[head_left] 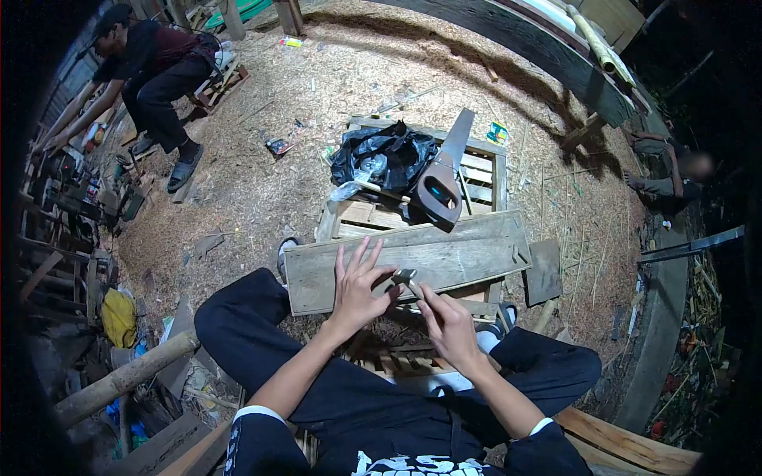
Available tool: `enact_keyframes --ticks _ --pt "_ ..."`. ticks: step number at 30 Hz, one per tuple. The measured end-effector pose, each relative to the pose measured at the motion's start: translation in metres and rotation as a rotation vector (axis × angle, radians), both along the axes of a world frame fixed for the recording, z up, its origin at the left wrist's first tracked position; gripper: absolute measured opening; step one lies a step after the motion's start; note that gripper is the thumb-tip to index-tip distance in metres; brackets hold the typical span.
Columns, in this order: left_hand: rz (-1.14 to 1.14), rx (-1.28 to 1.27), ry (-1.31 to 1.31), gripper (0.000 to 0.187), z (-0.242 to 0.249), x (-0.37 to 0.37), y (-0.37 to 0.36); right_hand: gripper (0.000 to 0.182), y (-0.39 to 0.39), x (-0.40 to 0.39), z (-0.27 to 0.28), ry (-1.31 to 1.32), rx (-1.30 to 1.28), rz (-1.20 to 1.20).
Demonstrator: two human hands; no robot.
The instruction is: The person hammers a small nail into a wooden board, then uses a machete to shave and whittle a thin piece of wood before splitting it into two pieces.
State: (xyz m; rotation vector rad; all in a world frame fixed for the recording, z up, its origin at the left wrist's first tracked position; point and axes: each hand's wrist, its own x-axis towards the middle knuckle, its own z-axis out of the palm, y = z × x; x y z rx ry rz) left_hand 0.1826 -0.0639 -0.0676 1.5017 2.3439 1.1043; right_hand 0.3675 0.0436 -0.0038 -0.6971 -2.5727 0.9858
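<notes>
A long grey wooden board (317, 276) lies across a slatted wooden pallet (500, 178) in front of my knees. My left hand (361, 289) rests on the board's near part with its upper fingers spread; its thumb and index finger are near the hammer head, and whether they pinch anything is too small to tell. My right hand (451, 325) is wrapped round the handle of a small hammer (405, 276), whose dark head is beside my left fingertips. Beyond the board, a handsaw (452, 155) leans over a black plastic bag (381, 155) on the pallet.
One person (159, 71) bends over at the upper left, another (671, 170) sits at the far right. A bamboo pole (131, 381) and yellow sack (119, 317) are at left. Wood shavings (238, 159) cover the ground. A flat board piece (544, 272) lies right of the board.
</notes>
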Motion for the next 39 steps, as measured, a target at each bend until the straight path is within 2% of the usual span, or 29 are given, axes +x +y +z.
enact_keyframes --ticks 2,4,6,8,9,10,13,20,25,28,29,32,33,34,39 --pt "-0.004 0.006 0.003 0.038 0.0 -0.001 0.001 0.038 -0.002 -0.001 0.003 0.011 0.012 -0.003" --pt "-0.001 -0.001 -0.005 0.039 0.0 0.001 -0.003 0.037 -0.007 -0.002 0.004 0.291 -0.042 -0.144" --pt "-0.005 -0.004 0.006 0.039 0.002 0.0 -0.001 0.037 -0.008 0.001 0.001 0.266 -0.076 -0.177" --pt "-0.009 0.001 0.007 0.039 -0.001 -0.002 -0.002 0.037 -0.005 0.005 -0.013 0.044 -0.019 -0.028" --pt "-0.011 0.003 0.007 0.039 0.0 -0.003 -0.001 0.037 -0.004 0.004 -0.012 0.013 -0.001 -0.013" --pt "-0.012 0.004 0.007 0.039 0.0 -0.003 0.0 0.037 -0.004 0.004 -0.009 0.014 0.0 -0.014" --pt "0.003 -0.01 -0.008 0.038 0.0 0.0 -0.002 0.037 -0.007 0.001 0.0 0.277 -0.027 -0.181" --pt "0.008 0.003 0.015 0.036 0.0 0.0 0.001 0.039 -0.001 0.002 -0.003 0.073 -0.023 -0.032" --pt "0.004 -0.027 0.002 0.038 0.003 0.001 0.001 0.04 -0.005 0.0 0.002 0.265 0.016 -0.108" --pt "0.018 0.002 0.029 0.038 0.003 -0.001 0.004 0.039 -0.002 0.0 0.004 0.032 0.049 -0.039" --pt "0.019 -0.017 0.016 0.037 0.003 0.0 0.003 0.04 -0.005 -0.002 0.004 0.138 0.013 -0.091" --pt "0.012 -0.031 0.013 0.038 0.003 0.001 0.001 0.041 -0.007 -0.002 -0.002 0.216 0.027 -0.096" --pt "0.011 -0.026 0.008 0.037 0.003 0.0 0.002 0.042 -0.004 -0.001 -0.002 0.087 0.025 -0.031" --pt "0.009 -0.021 0.004 0.037 0.003 0.0 0.002 0.042 -0.004 0.0 -0.001 0.087 0.027 -0.034" --pt "0.007 -0.038 -0.009 0.036 0.005 0.001 0.0 0.04 -0.009 -0.002 0.003 0.218 -0.019 -0.1"
